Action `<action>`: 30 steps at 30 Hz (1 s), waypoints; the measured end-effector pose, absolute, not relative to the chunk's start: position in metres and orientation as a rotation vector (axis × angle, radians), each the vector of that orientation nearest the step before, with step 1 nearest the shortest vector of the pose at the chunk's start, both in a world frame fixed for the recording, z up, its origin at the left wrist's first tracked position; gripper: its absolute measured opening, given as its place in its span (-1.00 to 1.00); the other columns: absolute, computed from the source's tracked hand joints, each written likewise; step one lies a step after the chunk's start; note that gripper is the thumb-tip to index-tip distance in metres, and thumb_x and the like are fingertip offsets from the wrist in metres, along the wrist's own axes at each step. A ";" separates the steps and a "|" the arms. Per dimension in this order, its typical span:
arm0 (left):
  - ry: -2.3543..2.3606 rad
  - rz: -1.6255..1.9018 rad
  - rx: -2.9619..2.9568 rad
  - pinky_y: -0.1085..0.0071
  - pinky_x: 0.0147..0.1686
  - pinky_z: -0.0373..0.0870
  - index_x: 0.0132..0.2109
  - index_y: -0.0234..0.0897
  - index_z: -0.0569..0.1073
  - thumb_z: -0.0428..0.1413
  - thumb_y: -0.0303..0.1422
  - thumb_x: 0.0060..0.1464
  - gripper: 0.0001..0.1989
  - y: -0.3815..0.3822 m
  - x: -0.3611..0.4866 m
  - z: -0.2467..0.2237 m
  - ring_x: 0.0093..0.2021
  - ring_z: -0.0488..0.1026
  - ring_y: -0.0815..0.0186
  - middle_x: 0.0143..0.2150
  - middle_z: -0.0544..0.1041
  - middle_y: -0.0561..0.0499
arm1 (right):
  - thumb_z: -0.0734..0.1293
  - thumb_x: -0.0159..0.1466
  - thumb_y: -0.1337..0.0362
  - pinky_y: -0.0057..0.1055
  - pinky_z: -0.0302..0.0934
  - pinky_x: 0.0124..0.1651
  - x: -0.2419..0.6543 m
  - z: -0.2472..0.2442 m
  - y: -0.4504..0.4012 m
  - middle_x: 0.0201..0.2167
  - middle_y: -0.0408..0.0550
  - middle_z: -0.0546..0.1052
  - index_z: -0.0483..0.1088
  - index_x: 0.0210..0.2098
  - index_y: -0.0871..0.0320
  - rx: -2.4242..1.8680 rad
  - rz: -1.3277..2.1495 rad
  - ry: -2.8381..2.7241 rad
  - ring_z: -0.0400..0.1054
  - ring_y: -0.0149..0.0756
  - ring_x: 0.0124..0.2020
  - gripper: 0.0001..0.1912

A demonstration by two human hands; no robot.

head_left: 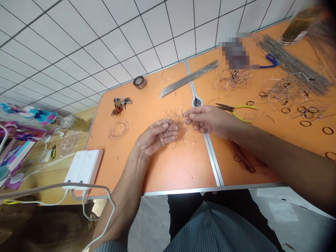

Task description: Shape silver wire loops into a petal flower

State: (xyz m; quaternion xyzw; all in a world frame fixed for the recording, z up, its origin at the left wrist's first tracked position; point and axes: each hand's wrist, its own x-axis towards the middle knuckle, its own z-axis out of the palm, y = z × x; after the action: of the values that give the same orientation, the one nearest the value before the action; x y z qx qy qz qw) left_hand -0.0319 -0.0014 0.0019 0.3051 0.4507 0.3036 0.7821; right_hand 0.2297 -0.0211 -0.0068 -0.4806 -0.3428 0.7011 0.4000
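Note:
A flower-shaped piece of bent wire [181, 127], with thin looped petals, is held between my two hands over the orange table. My left hand [160, 134] grips its left side with curled fingers and thumb. On the upper right side, my right hand [203, 119] pinches the wire between thumb and fingers. Just right of my right hand lie pliers with yellow-green handles [237, 110]. Dark red-handled pliers [245, 161] rest partly hidden beneath my right forearm. To the left, a round looped wire piece [118, 130] lies flat on the table.
A bundle of straight wires [189, 78] crosses the table seam. Tangled wire shapes [233, 78], dark rings [306, 123] and a thicker rod bundle [296, 64] lie right. A tape roll [140, 82], keys [120, 105] and a white charger box [84, 168] with cables are left.

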 end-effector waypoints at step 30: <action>1.105 0.752 0.702 0.36 -0.25 0.80 -0.12 -0.39 0.76 0.37 -0.60 0.36 -0.92 -0.001 -0.029 -0.006 -0.30 0.83 0.21 -0.20 0.85 -0.17 | 0.63 0.32 0.51 -0.35 0.62 -0.29 0.231 0.000 -0.028 -0.32 -0.10 0.72 0.73 -0.10 0.06 -1.294 1.264 -1.134 0.67 -0.25 -0.31 -0.75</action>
State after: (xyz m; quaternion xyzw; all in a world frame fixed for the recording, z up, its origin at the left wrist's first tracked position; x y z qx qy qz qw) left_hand -0.0288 -0.0005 -0.0063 0.3186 0.5017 0.3414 0.7282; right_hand 0.2314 -0.0276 0.0003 -0.5309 -0.4654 0.5186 0.4823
